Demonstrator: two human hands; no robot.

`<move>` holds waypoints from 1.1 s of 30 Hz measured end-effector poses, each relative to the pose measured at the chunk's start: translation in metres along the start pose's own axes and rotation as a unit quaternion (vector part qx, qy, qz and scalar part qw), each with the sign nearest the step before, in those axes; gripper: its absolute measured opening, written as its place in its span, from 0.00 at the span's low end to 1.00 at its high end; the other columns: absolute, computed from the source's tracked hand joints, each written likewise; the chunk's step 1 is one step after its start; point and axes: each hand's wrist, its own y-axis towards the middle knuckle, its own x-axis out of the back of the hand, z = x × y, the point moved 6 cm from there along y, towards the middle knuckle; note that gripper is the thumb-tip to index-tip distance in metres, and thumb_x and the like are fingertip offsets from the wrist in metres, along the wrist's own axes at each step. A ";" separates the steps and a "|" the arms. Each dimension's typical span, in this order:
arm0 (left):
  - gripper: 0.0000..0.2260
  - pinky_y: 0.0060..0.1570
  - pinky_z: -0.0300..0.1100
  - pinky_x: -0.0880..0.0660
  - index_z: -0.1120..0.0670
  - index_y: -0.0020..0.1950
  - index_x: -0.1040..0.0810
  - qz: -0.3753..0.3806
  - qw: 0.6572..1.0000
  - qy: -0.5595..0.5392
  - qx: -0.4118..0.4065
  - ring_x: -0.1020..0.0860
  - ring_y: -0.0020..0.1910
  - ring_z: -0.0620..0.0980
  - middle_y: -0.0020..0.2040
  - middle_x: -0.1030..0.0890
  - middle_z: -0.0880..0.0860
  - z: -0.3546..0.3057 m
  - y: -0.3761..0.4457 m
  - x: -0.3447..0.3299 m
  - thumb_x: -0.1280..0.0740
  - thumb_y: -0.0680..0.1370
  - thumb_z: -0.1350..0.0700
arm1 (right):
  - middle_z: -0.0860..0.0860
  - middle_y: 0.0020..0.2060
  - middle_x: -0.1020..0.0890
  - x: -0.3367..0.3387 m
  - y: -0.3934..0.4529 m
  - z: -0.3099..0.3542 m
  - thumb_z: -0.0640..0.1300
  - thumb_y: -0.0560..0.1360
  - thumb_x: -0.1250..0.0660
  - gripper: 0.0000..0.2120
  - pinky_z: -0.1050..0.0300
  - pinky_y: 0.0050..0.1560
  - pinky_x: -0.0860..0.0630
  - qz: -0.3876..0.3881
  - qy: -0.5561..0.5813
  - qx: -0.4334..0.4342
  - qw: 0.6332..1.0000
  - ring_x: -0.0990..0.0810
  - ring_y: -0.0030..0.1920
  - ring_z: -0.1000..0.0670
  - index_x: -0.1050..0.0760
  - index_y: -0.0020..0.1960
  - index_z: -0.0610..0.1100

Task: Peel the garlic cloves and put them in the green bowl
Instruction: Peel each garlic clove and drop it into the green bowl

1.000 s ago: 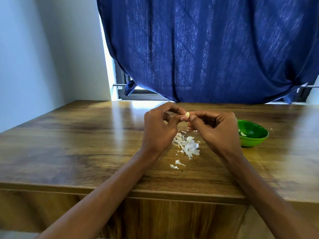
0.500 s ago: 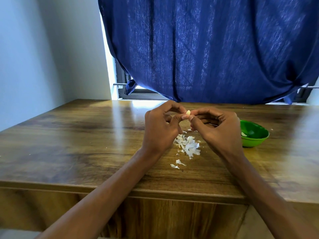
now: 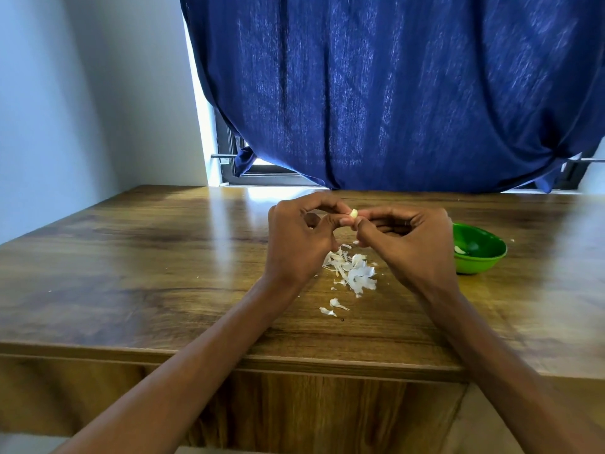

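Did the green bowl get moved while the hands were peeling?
No. The green bowl sits at the same spot on the wooden table, right of the peel pile.

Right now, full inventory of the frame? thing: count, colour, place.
garlic clove: 1, pale yellow, pinched between both hands above the table
peeled piece in bowl: 1 visible, white, inside the green bowl
green bowl: 1, green, on the table right of the hands
garlic skins: loose pile, white, on the table below the hands
table: 1, brown wood
curtain: 1, dark blue, behind the table
left hand: 1, pinches the clove
right hand: 1, pinches the clove
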 end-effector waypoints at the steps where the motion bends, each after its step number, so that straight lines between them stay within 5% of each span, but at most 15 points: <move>1: 0.05 0.24 0.31 0.29 0.59 0.43 0.16 -0.002 1.000 -0.002 0.004 0.21 0.24 0.44 0.37 0.17 0.46 0.001 0.000 0.000 0.25 0.74 0.68 | 0.53 0.37 0.13 0.000 0.000 0.000 0.39 0.73 0.24 0.05 0.64 0.37 0.19 0.001 0.001 0.001 1.000 0.14 0.35 0.55 0.15 0.48 0.46; 33: 0.02 0.20 0.44 0.25 0.58 0.44 0.15 0.014 0.994 -0.050 0.091 0.20 0.25 0.52 0.39 0.14 0.50 0.009 -0.001 0.000 0.25 0.75 0.64 | 0.50 0.38 0.13 0.002 0.000 -0.003 0.38 0.73 0.25 0.06 0.61 0.35 0.18 0.001 0.051 -0.029 0.998 0.13 0.36 0.51 0.15 0.50 0.39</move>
